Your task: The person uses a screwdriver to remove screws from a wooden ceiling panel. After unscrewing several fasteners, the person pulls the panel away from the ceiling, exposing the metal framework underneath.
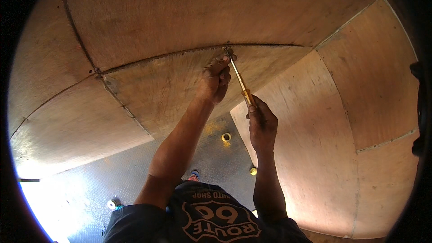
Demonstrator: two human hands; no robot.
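Note:
My right hand [263, 119] is wrapped round the amber handle of a screwdriver [240, 80]. Its long metal shaft slants up and left to a seam [180, 54] between wooden panels. At the shaft's tip, the thumb and fingers of my left hand [216, 78] are closed against the panel, just below the seam. A small dark round thing [229, 51] shows at these fingertips; whether it is a screw head I cannot tell. The blade's very end is hidden there. The plywood panel [166, 85] lies behind both hands.
More plywood panels [306, 121] rise on the right, with pale seams. Below is a grey textured floor [148, 166]. On it lie a yellow tape roll [226, 137] near yellowish dust, a small yellow object [253, 171] and a white roll [112, 204]. Bright light enters at lower left.

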